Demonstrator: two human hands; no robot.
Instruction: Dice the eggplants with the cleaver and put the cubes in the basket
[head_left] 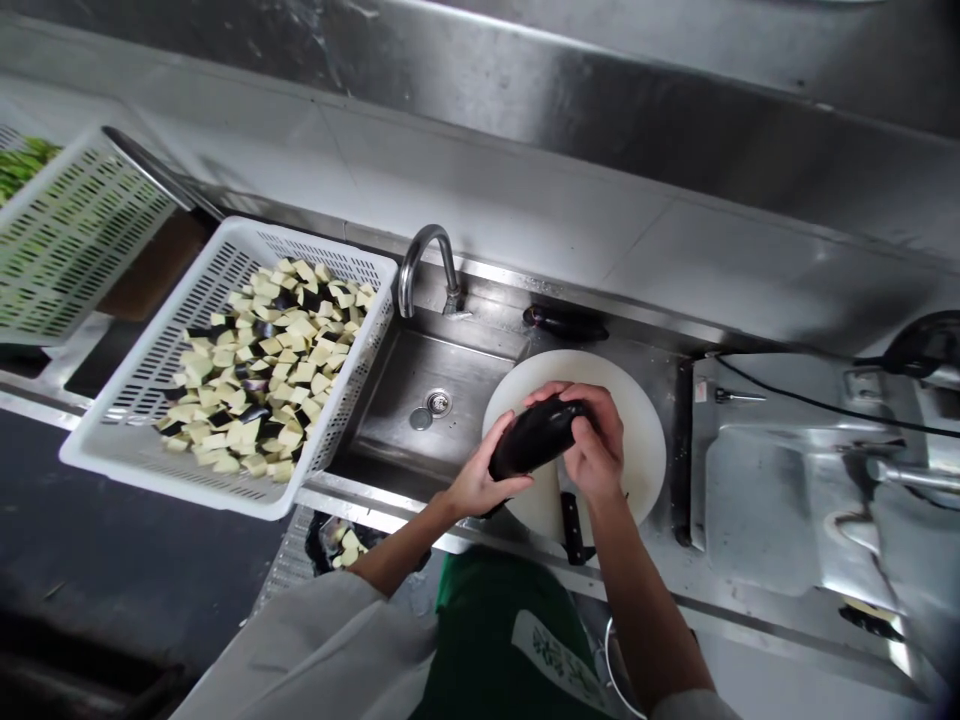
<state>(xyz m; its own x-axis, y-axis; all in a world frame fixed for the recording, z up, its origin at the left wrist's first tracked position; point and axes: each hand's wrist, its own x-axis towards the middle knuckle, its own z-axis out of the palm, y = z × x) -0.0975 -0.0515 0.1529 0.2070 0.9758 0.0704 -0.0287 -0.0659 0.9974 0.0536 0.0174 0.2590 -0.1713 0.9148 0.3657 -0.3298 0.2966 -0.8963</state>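
Between my two hands, above a round white cutting board (637,430), is a dark eggplant (536,437). My left hand (484,470) grips its lower left end, and my right hand (600,440) wraps round the upper right end. Under my right wrist a knife (571,525) lies on the board, its black handle toward me and its blade partly hidden. Another whole eggplant (566,323) rests on the steel counter behind the board.
Left of the sink (397,400) with its curved faucet (427,235), a white basket (172,485) holds cut eggplant chunks (262,370). A second basket (82,240) with greens stands far left. Below the counter edge is a bin with scraps (349,545). Steel equipment (765,500) stands right.
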